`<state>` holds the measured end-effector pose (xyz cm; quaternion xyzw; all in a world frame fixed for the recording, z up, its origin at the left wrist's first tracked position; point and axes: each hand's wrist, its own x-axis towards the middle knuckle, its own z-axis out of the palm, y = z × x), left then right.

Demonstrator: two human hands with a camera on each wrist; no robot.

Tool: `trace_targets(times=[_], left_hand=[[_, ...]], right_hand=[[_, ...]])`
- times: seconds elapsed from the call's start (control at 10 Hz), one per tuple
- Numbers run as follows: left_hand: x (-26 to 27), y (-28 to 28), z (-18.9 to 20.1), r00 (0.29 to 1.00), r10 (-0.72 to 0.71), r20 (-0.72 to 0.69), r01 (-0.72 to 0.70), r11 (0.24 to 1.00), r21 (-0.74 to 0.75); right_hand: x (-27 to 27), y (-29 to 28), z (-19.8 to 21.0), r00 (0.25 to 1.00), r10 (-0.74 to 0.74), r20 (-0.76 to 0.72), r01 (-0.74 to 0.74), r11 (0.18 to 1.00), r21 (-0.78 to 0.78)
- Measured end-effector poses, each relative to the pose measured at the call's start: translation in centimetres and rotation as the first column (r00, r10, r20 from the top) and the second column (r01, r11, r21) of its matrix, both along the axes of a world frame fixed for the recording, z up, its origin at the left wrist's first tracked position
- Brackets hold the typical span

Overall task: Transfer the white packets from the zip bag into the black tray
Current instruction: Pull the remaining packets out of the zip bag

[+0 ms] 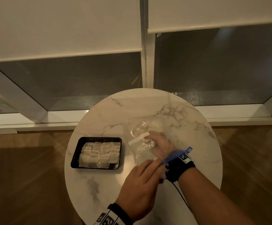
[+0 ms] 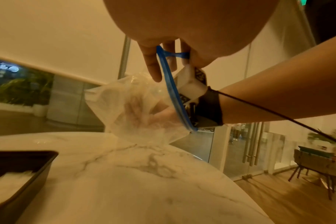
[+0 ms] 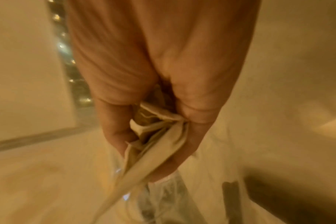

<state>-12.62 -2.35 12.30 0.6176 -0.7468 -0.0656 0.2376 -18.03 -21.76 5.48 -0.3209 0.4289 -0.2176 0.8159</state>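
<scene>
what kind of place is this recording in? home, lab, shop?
Probably a lobby or café-style lounge, not a lab. Cues: a small round marble table by floor-level windows with roller blinds, wood flooring, and in the left wrist view glass doors with long bar handles and a lounge chair beyond.

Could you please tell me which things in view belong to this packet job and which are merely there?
Part of the job:
- zip bag, held open at its blue rim by the left hand
- white packets, gripped by the right hand inside the bag
- black tray, already holding packets

Merely there:
- marble table
- roller blinds
</scene>
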Motion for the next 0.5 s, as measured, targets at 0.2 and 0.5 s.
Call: trace_targets(times=[0.2,0.5], left_hand=[[1.5,0.3,-1.0,0.955,0.17,-0.243,-0.138,0.98,0.146],[3.9,-3.1,-1.5,0.813,0.319,-0.487,-0.26,0.947,0.186]], right_hand=[[-0.5,1.7,1.1,0.991,0.026,-0.134,-0.048,0.984,-0.169],[-3.5,6.1,4.5,0.984,0.082,-0.159,-0.133,0.931,-0.34]])
